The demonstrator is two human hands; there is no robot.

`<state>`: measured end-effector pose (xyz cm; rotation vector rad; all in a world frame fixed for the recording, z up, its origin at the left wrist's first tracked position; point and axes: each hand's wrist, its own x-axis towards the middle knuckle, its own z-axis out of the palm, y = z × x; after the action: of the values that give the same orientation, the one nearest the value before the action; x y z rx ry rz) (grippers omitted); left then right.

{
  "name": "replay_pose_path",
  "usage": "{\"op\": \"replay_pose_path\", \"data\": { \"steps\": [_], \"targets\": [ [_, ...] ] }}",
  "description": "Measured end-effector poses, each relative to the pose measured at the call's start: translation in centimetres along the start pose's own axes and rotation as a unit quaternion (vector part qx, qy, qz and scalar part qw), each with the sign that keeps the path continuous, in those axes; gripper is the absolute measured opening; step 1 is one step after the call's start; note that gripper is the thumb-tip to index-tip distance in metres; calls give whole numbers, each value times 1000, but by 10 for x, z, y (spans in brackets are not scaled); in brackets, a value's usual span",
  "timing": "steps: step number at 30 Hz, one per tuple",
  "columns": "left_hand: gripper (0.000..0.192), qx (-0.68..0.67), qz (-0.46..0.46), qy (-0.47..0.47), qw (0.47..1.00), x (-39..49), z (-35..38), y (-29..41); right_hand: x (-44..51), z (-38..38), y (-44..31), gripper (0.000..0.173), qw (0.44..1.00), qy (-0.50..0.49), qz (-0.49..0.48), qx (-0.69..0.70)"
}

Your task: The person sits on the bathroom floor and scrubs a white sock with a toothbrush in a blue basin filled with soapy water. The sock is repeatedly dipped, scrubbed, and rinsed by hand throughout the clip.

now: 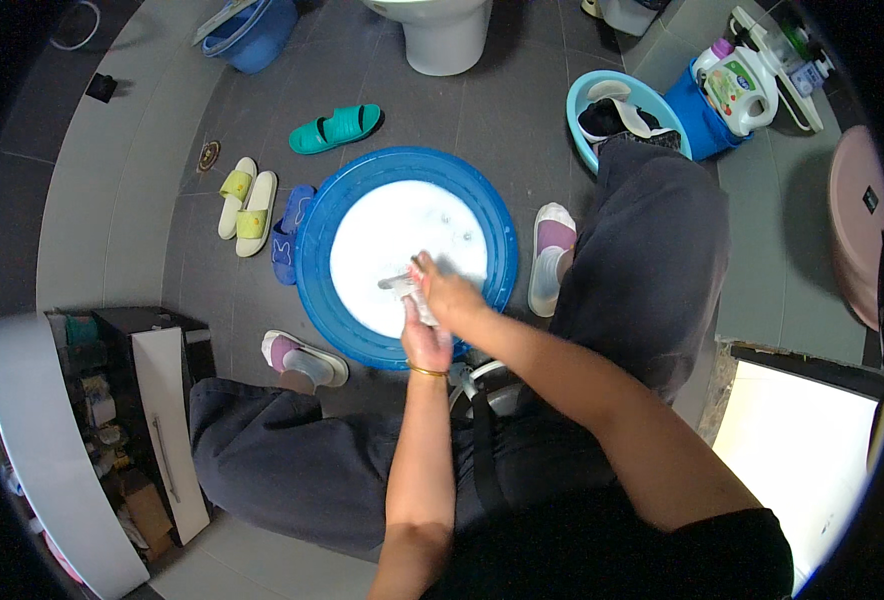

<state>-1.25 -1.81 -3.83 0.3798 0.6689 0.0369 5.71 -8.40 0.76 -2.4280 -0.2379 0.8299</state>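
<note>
A wide blue plastic basin (318, 307) stands on the floor between my feet, filled with white suds (382, 232). Over its near part, my left hand (425, 341), with a gold bangle at the wrist, holds a whitish wet item (424, 309). My right hand (453, 296) lies across the same item from the right, its fingers curled around it. Reddish patches and a small brown tip show by the right fingertips; I cannot tell what they belong to. A grey, dirty streak (393, 283) marks the foam just left of the hands.
Left of the basin lie blue slippers (284, 255) and pale yellow slippers (256, 214); a green slipper (337, 129) lies beyond. A light-blue tub (575, 124) with shoes and a blue bucket (686, 97) with detergent bottles stand right. A toilet (445, 41) is ahead, a cabinet (168, 427) left.
</note>
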Motion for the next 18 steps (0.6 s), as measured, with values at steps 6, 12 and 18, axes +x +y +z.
{"op": "replay_pose_path", "data": {
  "steps": [6, 12, 18],
  "targets": [
    [45, 5, -1, 79, 997, 15, -22, 30, -45, 22, -11, 56, 995, -24, -98, -23],
    [43, 45, -26, 3, 999, -8, 5, -4, 29, 10, 32, 49, 993, 36, 43, 106],
    [39, 34, 28, -6, 999, -7, 4, 9, 37, -11, 50, 35, 798, -3, 162, 581]
  ]
}}
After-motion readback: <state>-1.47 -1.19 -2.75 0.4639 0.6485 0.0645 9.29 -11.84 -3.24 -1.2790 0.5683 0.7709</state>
